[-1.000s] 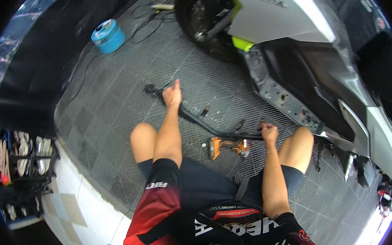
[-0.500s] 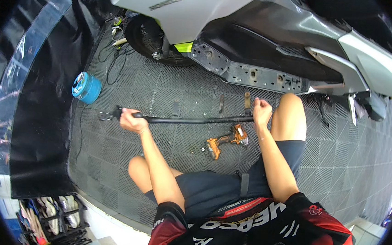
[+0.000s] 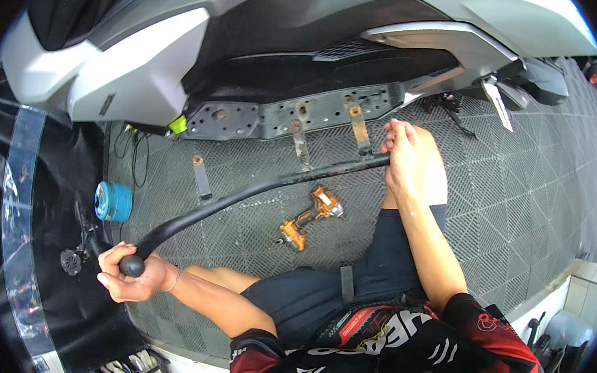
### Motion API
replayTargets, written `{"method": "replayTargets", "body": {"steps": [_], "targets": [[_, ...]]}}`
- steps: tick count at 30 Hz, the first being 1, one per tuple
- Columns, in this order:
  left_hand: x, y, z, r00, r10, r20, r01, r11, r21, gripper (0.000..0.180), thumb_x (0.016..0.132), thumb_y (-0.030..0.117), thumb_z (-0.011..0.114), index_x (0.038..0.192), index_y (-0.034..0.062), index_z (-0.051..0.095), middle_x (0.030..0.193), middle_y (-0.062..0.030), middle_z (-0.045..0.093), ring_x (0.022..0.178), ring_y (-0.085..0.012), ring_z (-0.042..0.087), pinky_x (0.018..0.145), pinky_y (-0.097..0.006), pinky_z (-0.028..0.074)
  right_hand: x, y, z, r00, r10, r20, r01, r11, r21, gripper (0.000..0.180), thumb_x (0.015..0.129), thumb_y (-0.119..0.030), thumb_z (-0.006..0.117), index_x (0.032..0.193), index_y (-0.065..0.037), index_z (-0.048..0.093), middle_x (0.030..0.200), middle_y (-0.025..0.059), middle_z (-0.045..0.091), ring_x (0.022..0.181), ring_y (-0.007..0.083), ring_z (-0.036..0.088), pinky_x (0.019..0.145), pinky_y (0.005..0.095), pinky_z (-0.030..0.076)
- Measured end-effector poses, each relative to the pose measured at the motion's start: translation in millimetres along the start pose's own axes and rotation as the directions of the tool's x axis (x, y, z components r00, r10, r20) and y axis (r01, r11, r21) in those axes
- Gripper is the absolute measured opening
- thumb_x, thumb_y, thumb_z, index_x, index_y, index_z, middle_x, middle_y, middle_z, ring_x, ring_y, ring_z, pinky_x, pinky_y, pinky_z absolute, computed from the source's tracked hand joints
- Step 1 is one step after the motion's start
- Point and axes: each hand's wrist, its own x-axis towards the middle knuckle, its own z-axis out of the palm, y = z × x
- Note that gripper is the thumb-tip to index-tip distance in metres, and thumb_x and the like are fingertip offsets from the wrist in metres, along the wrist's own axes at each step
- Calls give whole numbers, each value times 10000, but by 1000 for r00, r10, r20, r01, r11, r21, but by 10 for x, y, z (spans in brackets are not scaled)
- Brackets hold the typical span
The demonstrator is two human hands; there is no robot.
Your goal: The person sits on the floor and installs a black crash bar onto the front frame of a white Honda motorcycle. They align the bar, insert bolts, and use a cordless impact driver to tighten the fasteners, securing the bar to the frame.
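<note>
A long curved black tube bar is held up across the front of me, with flat metal tabs along its far side. My left hand is closed around its near left end, where a rounded black cap shows. A dark jointed fitting sticks out past that hand. My right hand closes on the bar's other end, beside my raised knee. One rusty tab overlaps the perforated footboard plate of the scooter in this view; whether they touch, I cannot tell.
An orange and black cordless driver lies on the grey tiled floor between my legs and the bar. At left stands a blue cylindrical container near cables. The silver and black scooter spans the far side; a black sheet hangs at left.
My view has shifted rightward along the scooter. The bar's left end has swung nearer to me and its tabs have risen toward the footboard. Both hands keep hold.
</note>
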Motion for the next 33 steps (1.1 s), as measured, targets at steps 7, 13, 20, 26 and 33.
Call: {"method": "replayTargets", "body": {"steps": [7,13,20,26,33], "targets": [[183,269,1148,941,311,131,-334,913,235,451,1015,168,368,633,-9,530,562,-96,577,485,-205,498,523,-341,421,750,332,-190,990,-133,-50,110,940,-323,133,913,-130,630,967,-9,615,822,50,642,733,119,564,675,294,469],[218,293,1595,993,42,107,-59,986,157,430,904,205,467,523,20,538,505,-55,534,470,-197,503,490,-330,362,662,522,50,927,-354,128,353,701,-620,308,774,-77,689,1015,-50,498,960,147,534,917,314,560,818,427,458],[184,277,1815,991,79,112,-116,920,375,372,870,128,535,515,21,513,477,-51,476,436,-193,454,452,-334,325,446,438,60,857,-314,408,509,399,-763,332,763,-166,744,989,-76,517,1053,145,487,1035,363,491,876,472,399],[80,95,1816,970,-98,224,23,949,314,430,907,189,528,516,10,510,457,-49,476,432,-170,457,448,-325,321,337,450,109,849,-119,515,520,367,-772,341,742,-48,730,1028,-31,546,1090,181,496,1062,373,502,910,476,455],[14,-257,1755,920,-201,337,98,949,300,556,968,316,451,530,-7,564,465,-49,497,447,-179,479,484,-319,343,214,398,188,843,-15,538,516,311,-798,371,780,0,684,1123,-4,544,1089,219,524,1054,410,523,943,482,455]]}}
